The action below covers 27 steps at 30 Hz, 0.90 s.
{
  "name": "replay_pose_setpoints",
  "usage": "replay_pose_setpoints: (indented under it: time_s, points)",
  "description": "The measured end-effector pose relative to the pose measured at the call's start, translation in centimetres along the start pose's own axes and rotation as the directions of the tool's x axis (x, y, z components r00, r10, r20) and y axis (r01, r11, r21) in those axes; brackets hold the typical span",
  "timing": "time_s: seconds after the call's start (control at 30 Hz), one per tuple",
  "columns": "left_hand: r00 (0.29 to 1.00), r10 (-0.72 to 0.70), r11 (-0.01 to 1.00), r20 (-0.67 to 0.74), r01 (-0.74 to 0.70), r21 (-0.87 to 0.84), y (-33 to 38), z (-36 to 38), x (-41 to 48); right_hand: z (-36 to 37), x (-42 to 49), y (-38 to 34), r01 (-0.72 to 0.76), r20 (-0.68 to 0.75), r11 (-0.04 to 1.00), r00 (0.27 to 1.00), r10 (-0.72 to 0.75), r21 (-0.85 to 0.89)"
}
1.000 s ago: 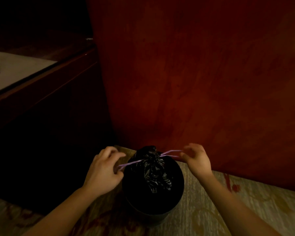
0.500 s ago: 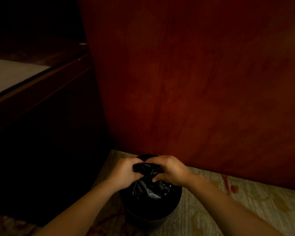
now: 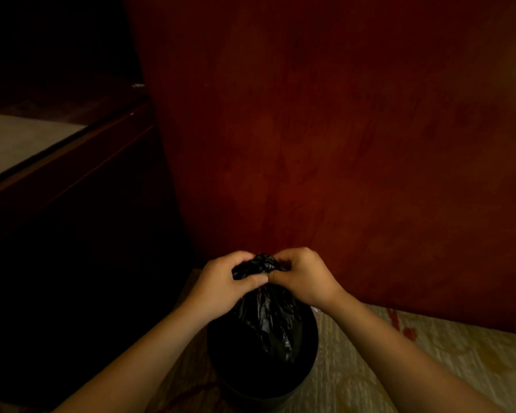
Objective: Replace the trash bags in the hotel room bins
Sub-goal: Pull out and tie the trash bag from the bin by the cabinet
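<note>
A tall, dark red-brown wooden panel with faint vertical grain fills the far side and right of the scene, standing upright down to the floor. Along its foot lies a pale beige woven carpet, with a red printed motif near the panel on the right. At the left runs a dark wooden counter with a flat, pale cream top; its front face falls into deep shadow. A small pale glint shows at the counter's far end, too small to identify.
</note>
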<state>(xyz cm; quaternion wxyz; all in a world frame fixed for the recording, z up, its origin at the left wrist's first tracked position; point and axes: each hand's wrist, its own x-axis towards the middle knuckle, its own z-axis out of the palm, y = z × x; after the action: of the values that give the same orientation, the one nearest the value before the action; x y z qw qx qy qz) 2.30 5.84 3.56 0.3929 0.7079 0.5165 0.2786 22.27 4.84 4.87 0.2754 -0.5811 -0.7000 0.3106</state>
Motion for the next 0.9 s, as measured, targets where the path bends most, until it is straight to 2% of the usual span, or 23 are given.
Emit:
replay_pose_setpoints:
  time_s: [0.07, 0.2, 0.3, 0.43, 0.57, 0.67, 0.77, 0.9]
  points:
    - [0.999, 0.023, 0.998, -0.026, -0.025, -0.064, 1.4, -0.7, 0.6, -1.2, 0.2, -1.2, 0.015, -0.012, 1.0, 1.0, -0.015, -0.016]
    - [0.998, 0.059, 0.992, 0.02, -0.057, -0.112, 5.4, -2.8, 1.0, -4.7, -0.1, -4.1, -0.023, -0.006, 0.999, 1.0, 0.023, 0.026]
    - [0.996, 0.066, 0.997, 0.055, -0.064, -0.044, 9.7, -4.8, 0.9, -8.1, -0.9, -7.3, -0.072, 0.014, 0.997, 0.997, 0.072, 0.034]
    - [0.984, 0.057, 0.996, 0.167, -0.068, 0.062, 16.6, -8.5, 1.1, -14.2, -2.3, -12.9, -0.128, 0.055, 0.991, 0.991, 0.126, 0.031]
    - [0.966, 0.092, 0.981, 0.24, -0.13, 0.146, 25.8, -12.0, 0.8, -21.6, -4.4, -19.0, -0.136, 0.026, 0.99, 0.99, 0.137, -0.029]
    - [0.942, 0.142, 0.929, 0.305, -0.233, 0.288, 33.4, -14.6, 0.5, -27.2, -6.0, -23.8, -0.121, 0.034, 0.981, 0.991, 0.127, -0.153]
    - [0.908, 0.178, 0.836, 0.379, -0.343, 0.429, 40.7, -16.6, 0.1, -32.3, -7.6, -28.5, -0.09, 0.024, 0.94, 0.994, 0.103, -0.328]
    - [0.877, 0.208, 0.716, 0.433, -0.438, 0.544, 49.6, -18.0, -0.9, -38.5, -10.2, -34.0, -0.121, -0.02, 0.895, 0.992, 0.124, -0.429]
